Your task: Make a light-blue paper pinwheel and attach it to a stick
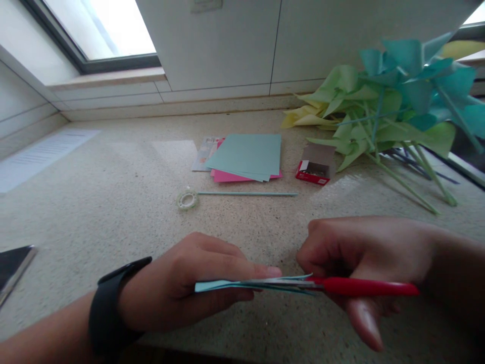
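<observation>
My left hand (204, 275), with a black watch (117, 303) on its wrist, pinches a folded piece of light blue paper (212, 286) between thumb and fingers, seen nearly edge-on. In my right hand (348, 253) are red-handled scissors (367, 287), my thumb extended below the handle. Their metal blades point left and lie among the paper layers, reaching close to my left fingertips. Whether the blades have cut the paper cannot be seen from this angle. Both hands are just above the front of the speckled countertop (151, 217).
Beyond my hands lie a tape roll (187, 200), a thin blue paper stick (248, 193), stacked blue and pink paper sheets (246, 156) and an open red box (314, 169). Paper pinwheels (379, 101) crowd the back right. A printed sheet (41, 151) and a dark flat device (13, 270) are left.
</observation>
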